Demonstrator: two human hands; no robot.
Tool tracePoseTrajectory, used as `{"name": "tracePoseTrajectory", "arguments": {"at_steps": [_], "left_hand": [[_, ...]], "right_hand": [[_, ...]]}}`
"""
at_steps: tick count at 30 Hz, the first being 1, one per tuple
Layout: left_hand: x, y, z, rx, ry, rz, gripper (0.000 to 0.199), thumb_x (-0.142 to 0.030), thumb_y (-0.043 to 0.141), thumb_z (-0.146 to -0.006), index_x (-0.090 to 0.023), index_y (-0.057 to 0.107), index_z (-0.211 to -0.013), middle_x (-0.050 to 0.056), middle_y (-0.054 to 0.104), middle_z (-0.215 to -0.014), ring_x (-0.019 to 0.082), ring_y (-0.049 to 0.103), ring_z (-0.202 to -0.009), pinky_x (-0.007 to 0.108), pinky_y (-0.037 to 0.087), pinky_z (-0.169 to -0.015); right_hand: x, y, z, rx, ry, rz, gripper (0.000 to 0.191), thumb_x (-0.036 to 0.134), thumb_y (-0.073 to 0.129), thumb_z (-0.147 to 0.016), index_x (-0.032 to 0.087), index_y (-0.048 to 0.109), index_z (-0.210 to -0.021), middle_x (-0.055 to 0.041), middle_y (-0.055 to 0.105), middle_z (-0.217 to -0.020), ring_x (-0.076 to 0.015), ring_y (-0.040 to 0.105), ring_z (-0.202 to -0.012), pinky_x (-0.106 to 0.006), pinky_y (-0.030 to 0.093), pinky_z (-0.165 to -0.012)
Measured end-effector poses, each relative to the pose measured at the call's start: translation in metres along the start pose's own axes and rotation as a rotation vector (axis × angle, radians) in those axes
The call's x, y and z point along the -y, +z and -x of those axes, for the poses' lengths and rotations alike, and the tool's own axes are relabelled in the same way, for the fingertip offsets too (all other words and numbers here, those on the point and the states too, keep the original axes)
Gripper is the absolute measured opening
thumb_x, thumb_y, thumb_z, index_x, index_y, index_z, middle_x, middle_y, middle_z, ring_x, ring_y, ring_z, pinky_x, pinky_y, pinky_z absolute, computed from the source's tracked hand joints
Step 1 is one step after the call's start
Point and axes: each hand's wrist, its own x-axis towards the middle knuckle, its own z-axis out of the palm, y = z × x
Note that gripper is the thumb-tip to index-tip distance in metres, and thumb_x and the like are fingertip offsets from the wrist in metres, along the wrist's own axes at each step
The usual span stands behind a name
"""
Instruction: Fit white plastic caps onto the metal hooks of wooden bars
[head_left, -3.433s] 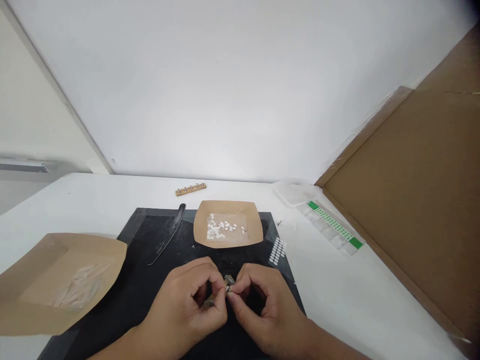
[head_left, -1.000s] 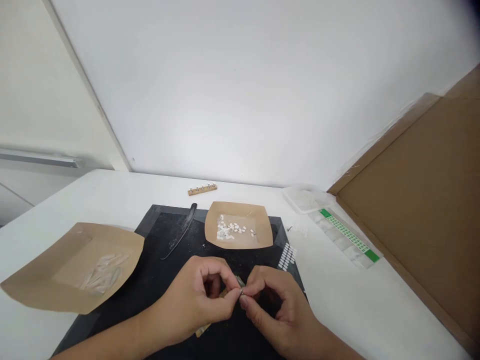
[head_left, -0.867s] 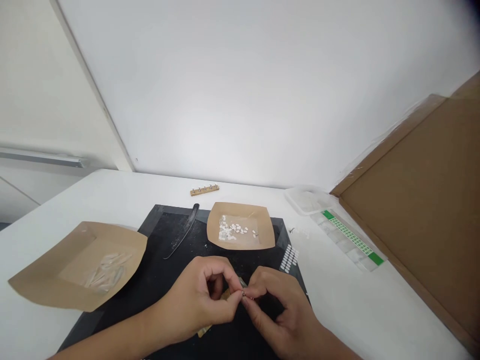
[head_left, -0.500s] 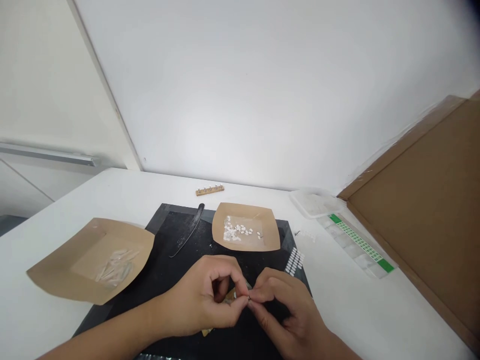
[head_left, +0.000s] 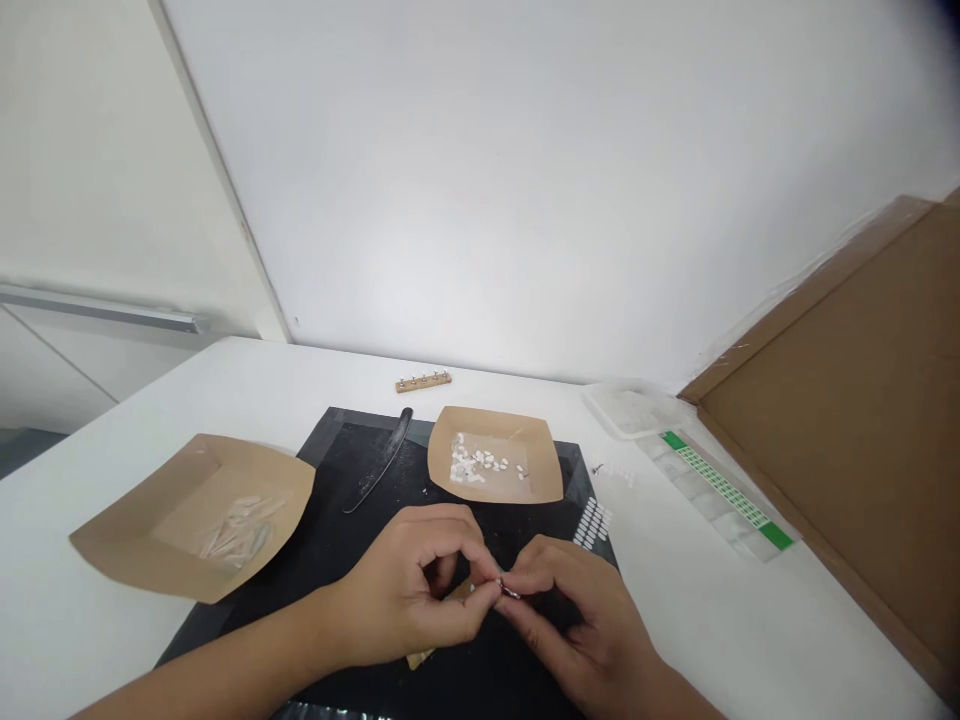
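Over the black mat (head_left: 352,560), my left hand (head_left: 420,585) is closed in a pinch, thumb and forefinger tips pressed together. My right hand (head_left: 577,610) pinches too, its fingertips meeting those of the left. Between them shows a tiny shiny silvery piece (head_left: 510,592); its kind is too small to make out. Beneath my left hand lies a tan wooden-looking strip (head_left: 420,658), mostly hidden by the fingers.
Behind the hands sits a card tray (head_left: 551,450) holding small white pieces. Another card tray (head_left: 142,480) with clear nail-tip-like pieces stands left. A curved black file (head_left: 386,460), white sticker sheet (head_left: 592,523), strip with metal posts (head_left: 424,382) and green-banded plastic case (head_left: 727,490) lie around.
The view has shifted slightly. My fingertips still meet, and more of the shiny piece shows between my right thumb and forefinger.
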Motion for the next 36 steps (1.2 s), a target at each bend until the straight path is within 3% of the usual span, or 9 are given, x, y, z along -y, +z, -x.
{"name": "tracePoseTrajectory", "arguments": {"at_steps": [11,15,19,24,36], "left_hand": [[0.010,0.002,0.005,0.022,0.115,-0.217,0.017,-0.006,0.072,-0.077,-0.019,0.068,-0.088,0.001,0.069,-0.084,0.009,0.053,-0.061,0.020,0.039,-0.055],[0.004,-0.004,0.003,0.067,0.305,-0.482,0.013,-0.006,0.066,-0.085,-0.018,0.067,-0.091,0.002,0.070,-0.084,0.013,0.062,-0.067,0.024,0.044,-0.059],[-0.006,-0.008,0.001,0.095,0.479,-0.742,0.012,-0.007,0.061,-0.094,-0.017,0.066,-0.090,0.002,0.071,-0.081,0.014,0.062,-0.063,0.029,0.042,-0.054],[-0.003,-0.007,0.000,0.003,0.609,-0.742,0.009,-0.009,0.064,-0.096,-0.017,0.067,-0.093,-0.001,0.069,-0.078,0.013,0.061,-0.061,0.029,0.041,-0.050],[0.003,-0.009,-0.001,0.020,0.614,-0.744,0.011,-0.019,0.064,-0.105,-0.018,0.069,-0.095,-0.001,0.070,-0.083,0.011,0.057,-0.058,0.027,0.038,-0.050]], "right_hand": [[-0.002,-0.001,-0.005,0.066,-0.003,-0.021,0.013,0.017,0.071,-0.095,0.024,0.067,-0.106,-0.0040,0.071,-0.099,-0.0187,0.070,-0.086,-0.029,0.056,-0.073],[-0.005,-0.002,-0.005,0.105,-0.027,0.020,0.018,0.012,0.067,-0.098,0.024,0.068,-0.110,-0.0042,0.070,-0.101,-0.0186,0.070,-0.089,-0.029,0.056,-0.075],[-0.008,-0.001,-0.005,0.119,-0.048,0.043,0.019,0.010,0.063,-0.100,0.024,0.067,-0.111,-0.0044,0.069,-0.102,-0.0182,0.070,-0.090,-0.029,0.056,-0.076],[-0.011,0.000,-0.004,0.139,-0.054,0.009,0.014,0.012,0.064,-0.102,0.025,0.066,-0.108,-0.0031,0.069,-0.100,-0.0171,0.068,-0.088,-0.027,0.055,-0.076],[-0.017,0.001,-0.005,0.111,-0.083,0.052,0.010,0.014,0.065,-0.103,0.024,0.064,-0.102,-0.0023,0.068,-0.095,-0.0168,0.066,-0.084,-0.026,0.052,-0.072]]}}
